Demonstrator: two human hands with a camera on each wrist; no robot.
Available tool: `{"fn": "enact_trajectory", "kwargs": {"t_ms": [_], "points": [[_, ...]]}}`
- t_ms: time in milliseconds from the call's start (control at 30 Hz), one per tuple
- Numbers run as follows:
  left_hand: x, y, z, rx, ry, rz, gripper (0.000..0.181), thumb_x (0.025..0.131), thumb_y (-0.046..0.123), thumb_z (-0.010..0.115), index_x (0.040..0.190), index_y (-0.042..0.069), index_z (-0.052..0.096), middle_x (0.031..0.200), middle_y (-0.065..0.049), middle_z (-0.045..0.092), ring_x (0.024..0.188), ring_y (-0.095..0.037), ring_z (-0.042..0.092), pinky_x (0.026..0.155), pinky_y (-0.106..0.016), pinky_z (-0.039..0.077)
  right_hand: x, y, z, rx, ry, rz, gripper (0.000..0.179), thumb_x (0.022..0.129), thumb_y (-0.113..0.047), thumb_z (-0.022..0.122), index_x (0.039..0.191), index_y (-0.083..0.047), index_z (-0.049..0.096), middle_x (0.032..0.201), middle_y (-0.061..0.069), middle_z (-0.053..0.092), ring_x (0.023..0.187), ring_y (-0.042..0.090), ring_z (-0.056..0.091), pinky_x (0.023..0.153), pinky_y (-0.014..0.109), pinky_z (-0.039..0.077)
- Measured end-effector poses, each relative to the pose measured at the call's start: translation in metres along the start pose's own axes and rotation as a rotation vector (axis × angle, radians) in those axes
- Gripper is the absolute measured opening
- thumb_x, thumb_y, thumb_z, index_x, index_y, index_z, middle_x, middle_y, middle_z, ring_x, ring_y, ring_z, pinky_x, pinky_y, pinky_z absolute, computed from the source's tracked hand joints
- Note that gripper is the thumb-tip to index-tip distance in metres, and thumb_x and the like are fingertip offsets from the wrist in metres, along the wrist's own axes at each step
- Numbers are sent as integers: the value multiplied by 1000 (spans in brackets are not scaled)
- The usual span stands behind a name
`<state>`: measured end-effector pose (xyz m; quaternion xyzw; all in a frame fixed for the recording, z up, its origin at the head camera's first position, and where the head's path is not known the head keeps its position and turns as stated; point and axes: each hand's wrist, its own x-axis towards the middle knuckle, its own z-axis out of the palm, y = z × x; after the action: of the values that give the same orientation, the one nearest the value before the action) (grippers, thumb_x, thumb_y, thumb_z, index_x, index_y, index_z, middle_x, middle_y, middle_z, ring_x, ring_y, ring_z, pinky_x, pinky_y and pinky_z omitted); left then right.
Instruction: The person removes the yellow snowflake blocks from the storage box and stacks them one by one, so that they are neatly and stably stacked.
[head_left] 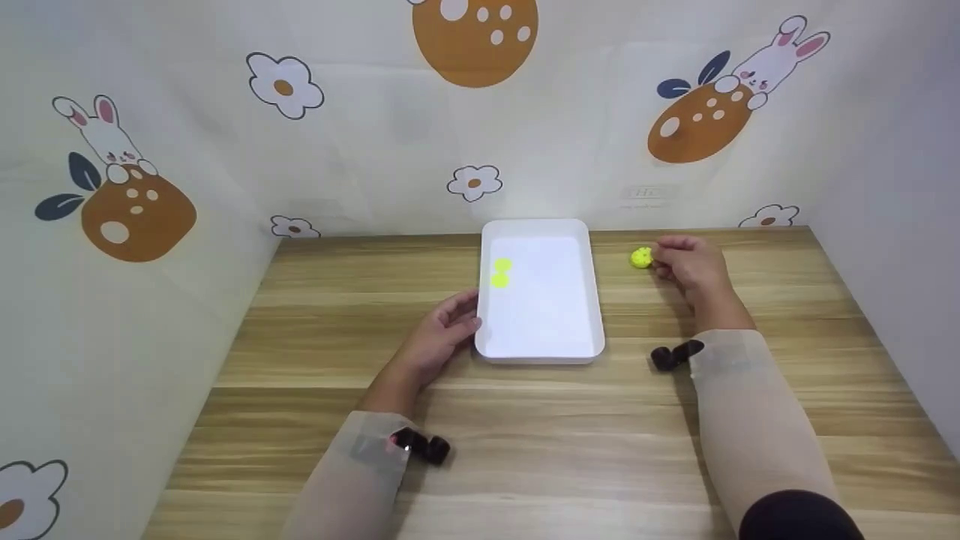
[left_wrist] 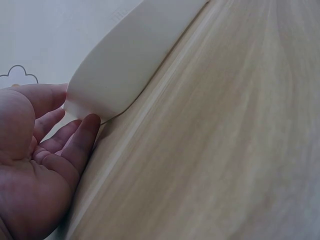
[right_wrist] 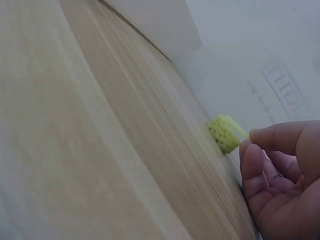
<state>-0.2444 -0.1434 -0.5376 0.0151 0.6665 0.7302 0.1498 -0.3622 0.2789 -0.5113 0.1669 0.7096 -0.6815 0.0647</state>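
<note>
A white rectangular tray [head_left: 540, 322] stands on the wooden table, with two flat yellow-green round pieces [head_left: 500, 280] near its left wall. My left hand [head_left: 444, 334] holds the tray's left side near the front, thumb and fingertips at its wall; in the left wrist view, the hand [left_wrist: 45, 150] is at one end of the tray [left_wrist: 120, 65]. Right of the tray, my right hand [head_left: 694, 270] is beside a small yellow-green stack [head_left: 640, 258]. In the right wrist view, thumb and forefinger pinch a thin yellow-green piece [right_wrist: 237, 126] seen edge-on against the perforated-looking stack [right_wrist: 223, 136].
A cream patterned cloth [head_left: 375, 127] backs the table [head_left: 555, 450] and covers the left side; a plain pale wall [head_left: 885, 187] rises on the right. Each forearm carries a small black camera, the left one [head_left: 427, 446] and the right one [head_left: 671, 356].
</note>
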Motion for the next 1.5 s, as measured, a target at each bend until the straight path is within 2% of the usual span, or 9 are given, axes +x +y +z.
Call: {"fn": "enact_trajectory", "kwargs": {"t_ms": [600, 733, 933, 1067, 1133, 1233, 1367, 1500], "points": [[2, 4, 1, -8, 7, -10, 62, 105, 5, 64, 163, 4, 41, 171, -16, 42, 159, -32, 42, 130, -45, 40, 1, -3, -1, -98, 39, -8, 40, 103, -13, 70, 141, -1, 63, 98, -7, 75, 82, 7, 69, 72, 18, 60], [3, 4, 1, -10, 5, -4, 62, 105, 4, 63, 163, 2, 40, 171, -18, 42, 159, -34, 41, 129, -47, 40, 0, -4, -2, -86, 48, 2, 40, 103, -14, 71, 141, -3, 63, 98, -5, 75, 81, 8, 69, 72, 20, 61], [4, 5, 2, -14, -7, 2, 61, 106, 3, 61, 163, 2, 40, 171, -18, 41, 159, -35, 41, 129, -47, 40, -8, -18, 1, 9, 55, -8, 34, 101, -17, 74, 133, -6, 66, 100, -1, 72, 83, 13, 67, 72, 25, 60], [4, 5, 2, -24, -17, 14, 61, 106, 2, 60, 163, 1, 38, 171, -18, 40, 159, -35, 40, 130, -48, 40, -20, -34, 13, 35, 6, -33, 34, 101, -23, 76, 131, -9, 67, 115, 4, 69, 94, 16, 65, 81, 26, 59], [4, 5, 2, -26, -14, 15, 62, 106, 2, 61, 163, 1, 39, 171, -18, 40, 159, -35, 41, 130, -47, 39, -27, -42, 21, 3, -24, -59, 32, 102, -27, 75, 130, -12, 69, 117, 3, 68, 98, 17, 64, 84, 25, 59], [3, 5, 2, -31, -6, 12, 61, 105, 2, 62, 163, 2, 40, 171, -18, 41, 159, -34, 41, 130, -47, 39, -37, -49, 36, 11, -82, -104, 27, 102, -27, 75, 125, -13, 72, 110, 1, 71, 94, 18, 65, 80, 23, 60], [1, 2, 1, -30, 3, 10, 61, 105, 3, 63, 162, 3, 42, 170, -18, 43, 158, -34, 42, 129, -47, 40, -46, -52, 61, 81, -199, -170, 17, 102, -19, 73, 117, -9, 74, 93, -3, 73, 82, 15, 65, 69, 21, 57], [0, 0, 1, -20, 9, 16, 60, 104, 2, 63, 161, 3, 44, 169, -17, 44, 158, -33, 43, 129, -47, 40, -50, -57, 86, 92, -282, -186, 17, 102, -17, 74, 116, -7, 74, 90, -2, 72, 78, 14, 64, 67, 20, 56]]}}
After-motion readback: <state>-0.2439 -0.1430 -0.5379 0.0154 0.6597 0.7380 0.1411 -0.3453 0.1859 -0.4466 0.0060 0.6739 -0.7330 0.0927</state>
